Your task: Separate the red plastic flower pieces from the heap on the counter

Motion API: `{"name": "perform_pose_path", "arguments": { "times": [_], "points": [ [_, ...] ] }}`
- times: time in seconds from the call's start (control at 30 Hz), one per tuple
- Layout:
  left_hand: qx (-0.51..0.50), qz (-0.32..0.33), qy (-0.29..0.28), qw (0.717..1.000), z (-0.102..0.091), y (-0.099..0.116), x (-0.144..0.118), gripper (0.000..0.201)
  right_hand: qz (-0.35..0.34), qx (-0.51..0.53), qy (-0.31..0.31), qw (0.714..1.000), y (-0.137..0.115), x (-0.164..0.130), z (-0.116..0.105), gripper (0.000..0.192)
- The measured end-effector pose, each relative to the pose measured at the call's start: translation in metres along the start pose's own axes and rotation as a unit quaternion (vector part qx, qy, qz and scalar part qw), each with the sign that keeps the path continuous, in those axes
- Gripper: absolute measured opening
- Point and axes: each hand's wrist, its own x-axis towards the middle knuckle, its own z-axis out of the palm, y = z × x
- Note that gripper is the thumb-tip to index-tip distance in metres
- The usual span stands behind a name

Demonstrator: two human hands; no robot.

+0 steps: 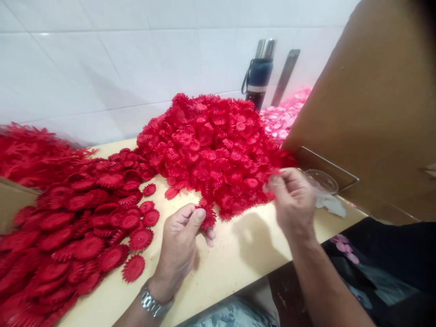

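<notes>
Over the pale tabletop, my left hand (182, 238) is closed, thumb and fingers pinching a red fringed flower piece (208, 217). My right hand (293, 195) is raised at the right front of a big pile of red flower pieces (211, 141). Its thumb and fingertips are pressed together; red shows at their tips, but blur hides whether it is a held piece or the pile behind. Left of my left hand spreads a heap of larger red scalloped discs (78, 222), with a single disc (133, 268) lying apart near the wrist.
A blue flask (260, 75) and a dark flat bar (286, 77) stand behind the pile by the tiled wall. Pink petals (281, 120) lie beside them. A large cardboard box (371, 100) rises at the right, near a clear round lid (322, 181). Red star-shaped pieces (34, 154) fill the far left.
</notes>
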Motion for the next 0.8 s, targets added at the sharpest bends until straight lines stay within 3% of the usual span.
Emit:
{"name": "perform_pose_path", "arguments": {
  "times": [0.03,0.1,0.2,0.3,0.37,0.47,0.6,0.7,0.8],
  "points": [
    [0.000,-0.005,-0.002,1.000,0.000,0.001,0.000,0.022,-0.017,-0.062,0.034,0.997,0.004,0.010,-0.005,0.013],
    [0.000,-0.029,-0.029,0.999,0.000,0.003,0.002,0.017,-0.067,-0.217,0.043,0.973,0.013,0.028,-0.013,0.011],
    [-0.008,-0.059,-0.050,0.997,0.002,0.004,0.004,0.012,-0.132,-0.395,-0.002,0.909,0.026,0.043,-0.023,0.015],
    [-0.009,-0.067,-0.037,0.997,0.001,0.004,0.004,0.011,-0.156,-0.462,-0.038,0.872,0.032,0.041,-0.028,0.027],
    [-0.009,-0.067,-0.025,0.997,-0.002,0.003,0.004,0.013,-0.174,-0.442,-0.045,0.879,0.029,0.034,-0.029,0.028],
    [-0.010,-0.071,-0.003,0.997,-0.004,0.001,0.003,0.020,-0.190,-0.349,-0.051,0.916,0.016,0.023,-0.025,0.023],
    [0.000,-0.074,0.012,0.997,-0.004,0.000,0.001,0.024,-0.183,-0.227,-0.108,0.950,-0.002,0.009,-0.015,0.018],
    [0.008,-0.067,0.004,0.998,-0.003,-0.001,0.001,0.028,-0.135,-0.136,-0.179,0.965,-0.010,-0.002,-0.005,0.016],
    [0.020,-0.067,0.005,0.998,-0.002,-0.004,0.000,0.035,-0.057,-0.044,-0.277,0.958,-0.017,-0.014,0.006,0.018]
  ]
}}
